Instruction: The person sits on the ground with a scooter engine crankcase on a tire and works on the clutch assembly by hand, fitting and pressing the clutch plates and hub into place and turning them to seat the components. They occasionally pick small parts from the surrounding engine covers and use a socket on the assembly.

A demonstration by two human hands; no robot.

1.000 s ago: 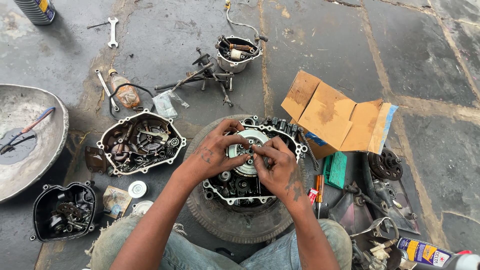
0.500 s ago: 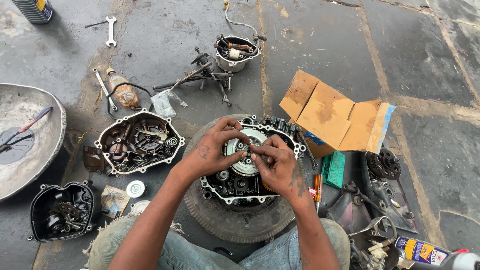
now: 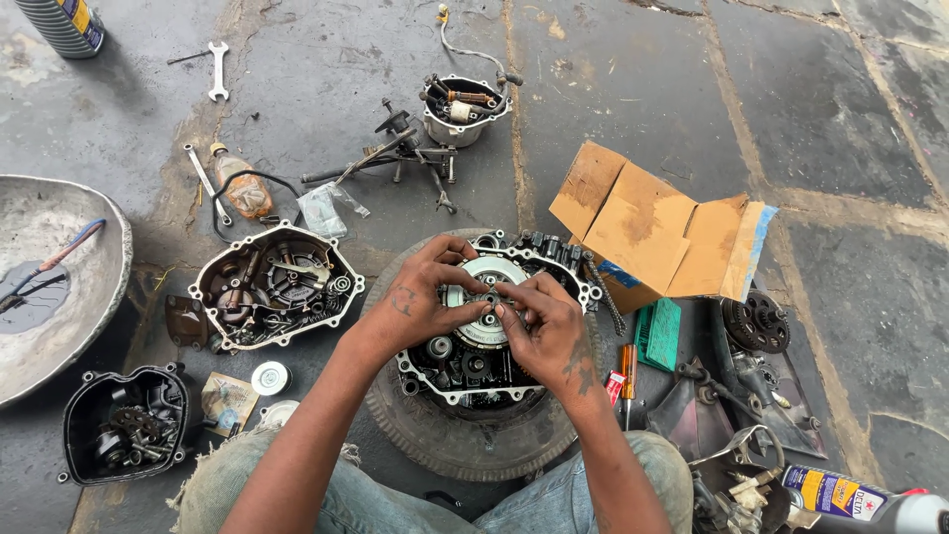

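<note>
- The person sits on the stone floor point(image 3: 633, 89) with an engine case point(image 3: 494, 336) in front of the knees; it rests on top of an old tyre point(image 3: 465, 445) lying flat.
- The left hand point(image 3: 425, 297) lies over the upper left of the round silver disc point(image 3: 484, 297) in the middle of the engine case, fingers spread and curled down onto the disc's face, thumb reaching toward its centre.
- The right hand point(image 3: 544, 326) sits just beside it on the lower right, its fingertips pinched together at the centre of the disc; something small may be between them, but it is too small to tell what.
- The two hands nearly touch at the middle of the disc.
- To the left of the tyre lies an open engine cover point(image 3: 272, 287) filled with gears and small parts, and nearer the person's left knee a black cover point(image 3: 124, 420) holding more gears.
- A big metal basin point(image 3: 59, 287) sits at the far left edge with a brush in it.
- A torn cardboard box point(image 3: 652, 227) lies open just right of the engine case, a green packet point(image 3: 660, 334) below it.
- Further up the floor stand a small metal pot point(image 3: 465, 109) of parts, a spanner point(image 3: 217, 69) and a plastic bottle point(image 3: 242, 188).
</note>
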